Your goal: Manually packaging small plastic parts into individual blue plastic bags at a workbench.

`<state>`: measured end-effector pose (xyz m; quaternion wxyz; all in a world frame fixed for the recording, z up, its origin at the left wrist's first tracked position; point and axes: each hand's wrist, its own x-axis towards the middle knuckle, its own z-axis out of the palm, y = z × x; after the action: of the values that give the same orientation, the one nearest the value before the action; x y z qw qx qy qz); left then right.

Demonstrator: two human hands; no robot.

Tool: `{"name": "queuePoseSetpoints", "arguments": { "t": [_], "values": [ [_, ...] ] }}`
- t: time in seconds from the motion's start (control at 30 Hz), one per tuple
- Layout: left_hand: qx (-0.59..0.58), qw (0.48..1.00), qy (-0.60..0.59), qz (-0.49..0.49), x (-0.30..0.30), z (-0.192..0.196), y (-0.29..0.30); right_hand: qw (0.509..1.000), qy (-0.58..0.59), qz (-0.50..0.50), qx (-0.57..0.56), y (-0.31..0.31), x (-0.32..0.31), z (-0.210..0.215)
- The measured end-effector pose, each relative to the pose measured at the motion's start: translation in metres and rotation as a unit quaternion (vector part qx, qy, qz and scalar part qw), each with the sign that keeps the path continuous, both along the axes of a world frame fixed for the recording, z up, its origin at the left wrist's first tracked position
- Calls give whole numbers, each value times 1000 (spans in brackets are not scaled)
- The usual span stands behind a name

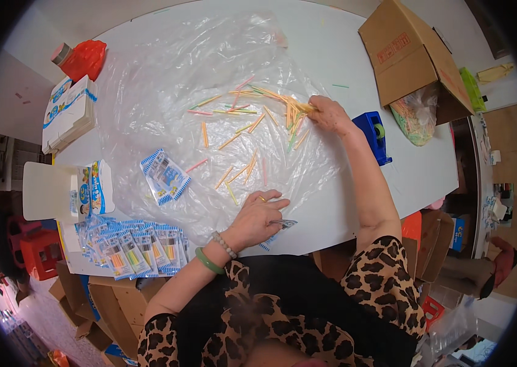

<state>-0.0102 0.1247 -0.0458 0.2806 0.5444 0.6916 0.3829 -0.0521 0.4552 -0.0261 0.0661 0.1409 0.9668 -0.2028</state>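
Observation:
My right hand [330, 116] reaches to the right end of a loose heap of thin coloured sticks [264, 95]. Its fingers are closed on a few of the yellow-orange ones. The sticks are pink, yellow, green and orange, scattered over a crumpled clear plastic sheet [167, 79]. Near the table's front edge, my left hand [257, 219] has its fingers curled round a small blue-and-clear packet [287, 224], mostly hidden beneath the hand. Left of the sticks lie blue-and-white packets [165, 176], partly overlapping.
Filled packets [142, 248] with coloured sticks are piled at the front left, below an open white box [51, 192]. Flattened cartons [70, 116] and a red bag [87, 59] stand behind. At right are a blue tape dispenser [373, 137] and a cardboard box [414, 61] with a bag of sticks [415, 116].

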Motion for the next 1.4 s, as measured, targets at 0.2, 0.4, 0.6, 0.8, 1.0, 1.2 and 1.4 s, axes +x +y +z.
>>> {"name": "queuePoseSetpoints", "arguments": {
  "t": [0.2, 0.4, 0.6, 0.8, 1.0, 1.2, 1.4],
  "values": [
    [10, 1000, -20, 0, -1, -1, -3, 996, 33, -74, 48, -38, -7, 20],
    [37, 999, 11, 16, 0, -12, -8, 994, 8, -83, 65, -74, -22, -1],
    [89, 996, -2, 24, 4, -12, -3, 990, -47, -101, 86, -72, -31, -1],
    [78, 996, 0, 35, 4, -14, -12, 969, -14, -85, 230, -99, -34, -16],
    [110, 993, 24, 33, 4, -14, -11, 944, 272, -174, -62, -61, -15, -32],
    [-19, 991, -121, 47, -8, 16, -12, 852, 320, -182, -373, -101, -5, -12],
    [182, 930, 25, 319, -30, 59, -61, 803, 194, -112, -553, -209, 21, -2]
  ]
}}
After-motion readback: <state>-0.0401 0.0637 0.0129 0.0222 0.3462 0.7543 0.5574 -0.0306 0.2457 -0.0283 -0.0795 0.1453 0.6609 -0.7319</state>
